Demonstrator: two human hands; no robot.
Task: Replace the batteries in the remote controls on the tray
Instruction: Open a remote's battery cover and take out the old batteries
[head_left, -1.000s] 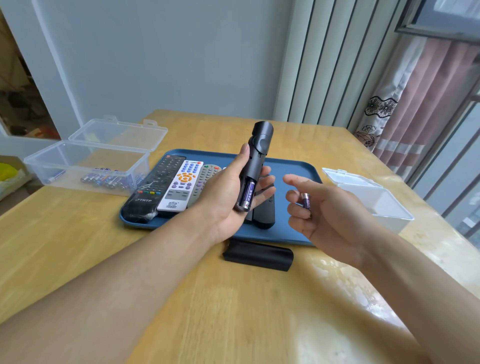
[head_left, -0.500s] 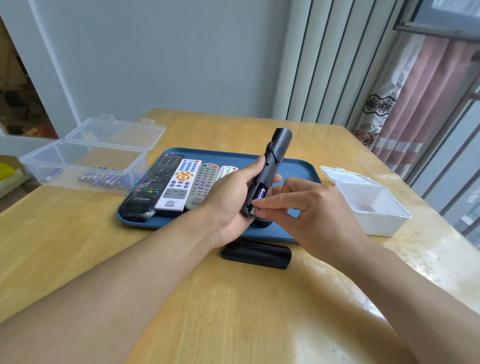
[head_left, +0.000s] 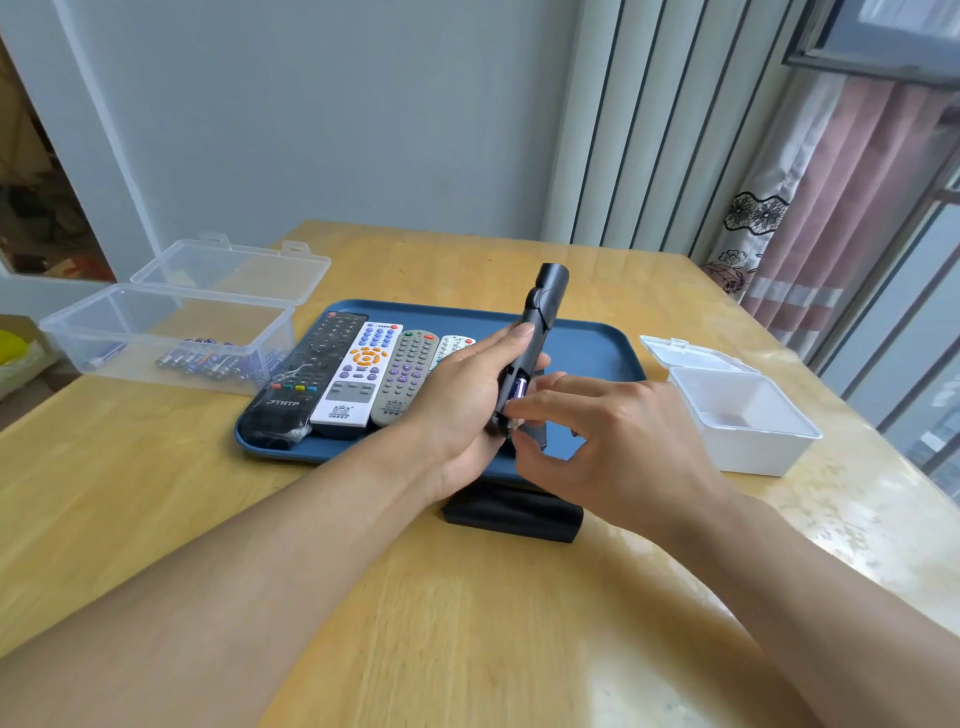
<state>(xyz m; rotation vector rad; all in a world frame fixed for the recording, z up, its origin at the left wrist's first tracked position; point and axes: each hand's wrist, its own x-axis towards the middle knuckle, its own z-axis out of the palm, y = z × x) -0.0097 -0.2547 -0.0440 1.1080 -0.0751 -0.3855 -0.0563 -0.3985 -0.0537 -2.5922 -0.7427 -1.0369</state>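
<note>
Batteries first: a purple cell (head_left: 519, 387) now sits in the open bay of the dark remote (head_left: 532, 343), which you hold tilted upright above the tray's (head_left: 597, 338) near edge. Your left hand (head_left: 467, 400) is wrapped round the remote's lower half. Your right hand (head_left: 597, 421) has its fingertips (head_left: 511, 410) curled in at the bay's lower end, pressing or pinching a cell there; whether that one is fully seated you can't tell from this view.

A second ago your right hand was apart from the remote, holding a loose cell, with one cell already in the bay. Half a second ago it had closed on the bay, and it has stayed there since, so the second cell is likely going in. The cover (head_left: 514, 512) lies on the table just outside the tray's near edge, not yet refitted. Four remotes (head_left: 358, 374) lie along the tray's left side.
</note>
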